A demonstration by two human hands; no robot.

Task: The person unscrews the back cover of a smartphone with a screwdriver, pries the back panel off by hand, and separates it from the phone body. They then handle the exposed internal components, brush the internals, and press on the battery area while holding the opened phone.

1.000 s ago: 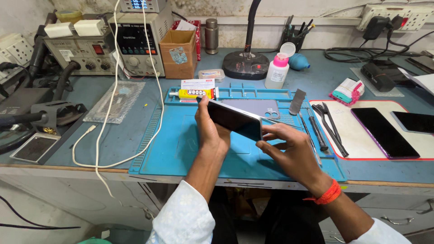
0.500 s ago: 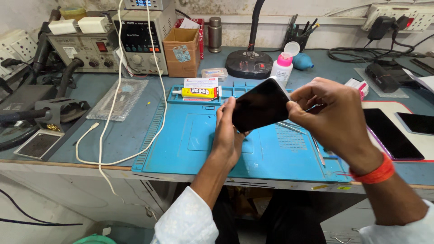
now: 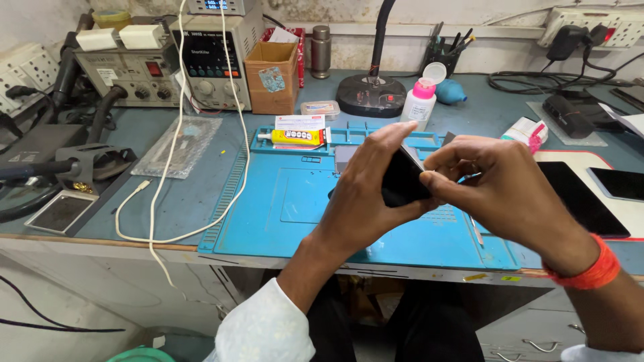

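A grey-blue workbench (image 3: 201, 194) fills the view, its front edge worn to bare wood. A blue work mat (image 3: 282, 208) lies at the centre. At ten o'clock stand grey bench instruments (image 3: 127, 70) with dials, and a white cable (image 3: 176, 134) trails down from them over the front edge. At twelve o'clock a black lamp base (image 3: 371, 95) sits under a curved stalk, in front of a stained pale wall (image 3: 503, 12). At one o'clock a white power strip (image 3: 590, 25) hangs on that wall, plugs pushed in. Even, soft light, no hard shadows. At five o'clock, below the bench, grey drawers (image 3: 537, 335) with metal handles show.
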